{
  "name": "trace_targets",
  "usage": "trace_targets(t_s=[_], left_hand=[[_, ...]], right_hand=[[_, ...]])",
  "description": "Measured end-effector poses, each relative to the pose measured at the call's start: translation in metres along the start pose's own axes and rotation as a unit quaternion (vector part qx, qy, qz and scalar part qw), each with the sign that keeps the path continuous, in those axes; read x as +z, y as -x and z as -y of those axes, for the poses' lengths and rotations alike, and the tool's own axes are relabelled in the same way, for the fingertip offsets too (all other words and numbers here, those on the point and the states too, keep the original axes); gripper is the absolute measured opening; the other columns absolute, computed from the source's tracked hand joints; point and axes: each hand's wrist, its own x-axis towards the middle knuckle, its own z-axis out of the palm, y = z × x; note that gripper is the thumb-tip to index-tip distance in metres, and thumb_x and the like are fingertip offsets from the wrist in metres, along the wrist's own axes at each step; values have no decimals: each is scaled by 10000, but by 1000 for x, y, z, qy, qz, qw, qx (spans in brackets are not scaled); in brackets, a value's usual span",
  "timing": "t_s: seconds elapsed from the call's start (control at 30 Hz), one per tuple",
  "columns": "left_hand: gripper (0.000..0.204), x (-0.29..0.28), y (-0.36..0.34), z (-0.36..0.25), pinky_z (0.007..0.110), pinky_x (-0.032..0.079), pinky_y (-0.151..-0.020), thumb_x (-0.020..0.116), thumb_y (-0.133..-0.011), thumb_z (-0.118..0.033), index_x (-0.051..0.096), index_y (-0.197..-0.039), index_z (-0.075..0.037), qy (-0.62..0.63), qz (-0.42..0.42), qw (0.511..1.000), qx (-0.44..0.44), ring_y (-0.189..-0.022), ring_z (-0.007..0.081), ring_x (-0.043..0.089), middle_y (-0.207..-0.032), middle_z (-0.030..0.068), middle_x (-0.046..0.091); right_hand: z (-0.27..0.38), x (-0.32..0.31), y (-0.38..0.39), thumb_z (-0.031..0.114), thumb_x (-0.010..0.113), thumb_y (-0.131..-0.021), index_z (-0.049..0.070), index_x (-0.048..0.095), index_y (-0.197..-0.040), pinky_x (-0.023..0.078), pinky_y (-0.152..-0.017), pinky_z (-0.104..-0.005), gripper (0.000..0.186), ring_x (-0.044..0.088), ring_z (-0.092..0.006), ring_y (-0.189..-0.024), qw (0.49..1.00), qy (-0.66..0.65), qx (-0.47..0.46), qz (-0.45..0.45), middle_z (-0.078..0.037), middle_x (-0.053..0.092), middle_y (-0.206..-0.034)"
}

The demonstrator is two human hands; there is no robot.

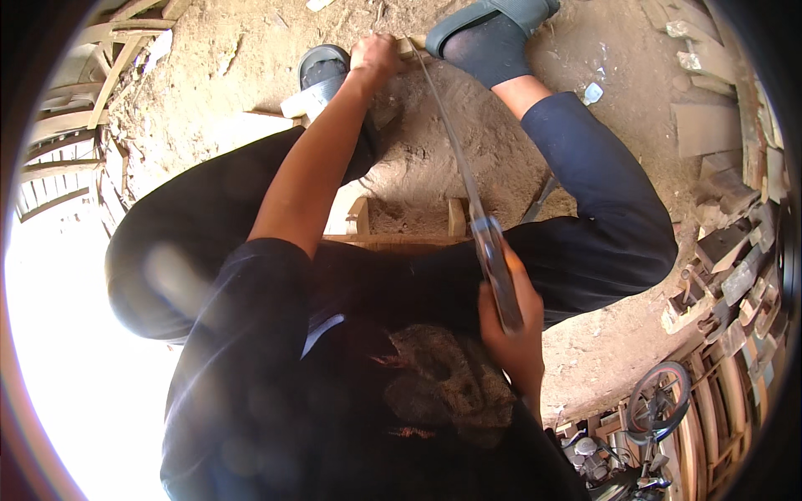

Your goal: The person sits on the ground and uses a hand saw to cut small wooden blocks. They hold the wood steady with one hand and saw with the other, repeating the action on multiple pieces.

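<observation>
My right hand (511,321) is wrapped round the dark handle of a handsaw (455,146), close to my body. Its long narrow blade, seen nearly edge-on, runs away from me; no teeth can be made out. The far end of the blade meets a small piece of wood (407,47) on the ground between my feet. Closed on the left part of that wood is my left hand (374,57), with the arm stretched out and the fingers partly hidden. My grey sandals (476,18) stand on either side of the wood.
Below my lap shows a low wooden frame (393,240) with short uprights. Stacked wood offcuts (735,275) line the right side, and a motorbike (618,451) stands at lower right. Curved wooden pieces (109,75) lean at upper left. The ground is bare earth with scraps.
</observation>
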Motion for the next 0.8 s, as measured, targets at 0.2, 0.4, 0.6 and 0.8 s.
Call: trace_targets(t_s=[0.2,0.4,0.6,0.8], left_hand=[[600,-1,-5,9,384,534,-838,740,-663,-608,689,-963,-91,-2,26,1000,-7,-924,266,672,-972,136,687],[621,-5,4,5,401,527,-828,702,-692,-604,677,-963,-46,16,5,999,27,-941,299,661,-975,175,678],[564,-2,4,7,390,540,-824,746,-670,-565,693,-949,-77,15,2,1000,-8,-917,284,673,-960,136,691],[572,-10,6,4,402,526,-837,698,-705,-550,674,-1004,-62,18,21,999,19,-958,292,658,-992,164,678]], right_hand=[[36,-15,21,7,515,-854,45,376,-1401,508,-675,-365,566,671,-324,-754,989,-45,119,77,-234,647,-893],[5,-15,33,18,557,-844,32,420,-1378,499,-643,-339,552,670,-280,-714,994,-56,94,10,-216,654,-882],[-2,-11,33,-7,579,-827,-2,470,-1339,504,-668,-292,523,686,-225,-786,997,-51,48,-29,-217,667,-982],[-12,-6,35,-15,582,-826,-35,462,-1331,506,-755,-290,520,680,-241,-913,998,-46,20,-48,-219,653,-1074]])
